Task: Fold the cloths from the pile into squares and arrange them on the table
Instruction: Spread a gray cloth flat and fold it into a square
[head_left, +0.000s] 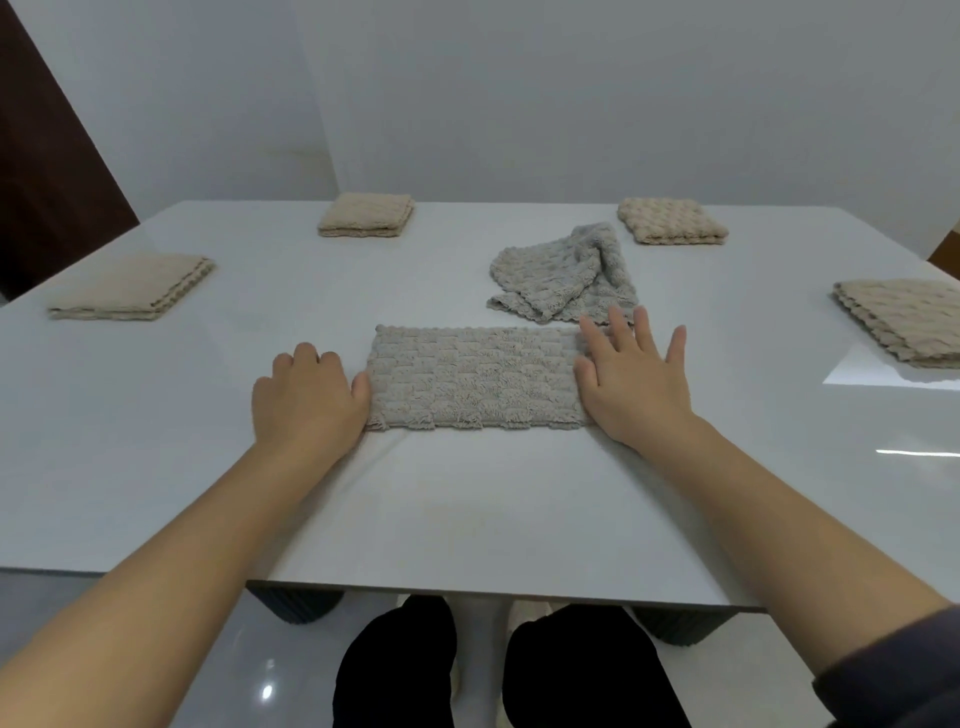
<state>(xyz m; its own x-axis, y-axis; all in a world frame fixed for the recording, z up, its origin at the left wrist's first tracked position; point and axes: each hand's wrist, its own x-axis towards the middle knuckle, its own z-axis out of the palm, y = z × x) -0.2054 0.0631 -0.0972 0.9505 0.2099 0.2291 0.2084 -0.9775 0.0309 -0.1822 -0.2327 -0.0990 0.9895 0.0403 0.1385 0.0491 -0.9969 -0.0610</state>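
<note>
Cloth (475, 379) between left grip (310, 400) — unclear — right grip (631, 384)

Glossy white rectangular table (467, 493) bearing four folded beige textured cloth squares (130, 288) (366, 215) (670, 221) (904, 319), flat grey cloth rectangle (475, 379), crumpled grey cloth (566, 275).

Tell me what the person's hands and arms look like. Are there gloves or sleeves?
No gloves, rings or watch: the left hand and right hand are bare. The left arm is bare as far as the picture shows. The right arm has a dark grey sleeve that starts near the elbow, at the bottom corner.
</note>
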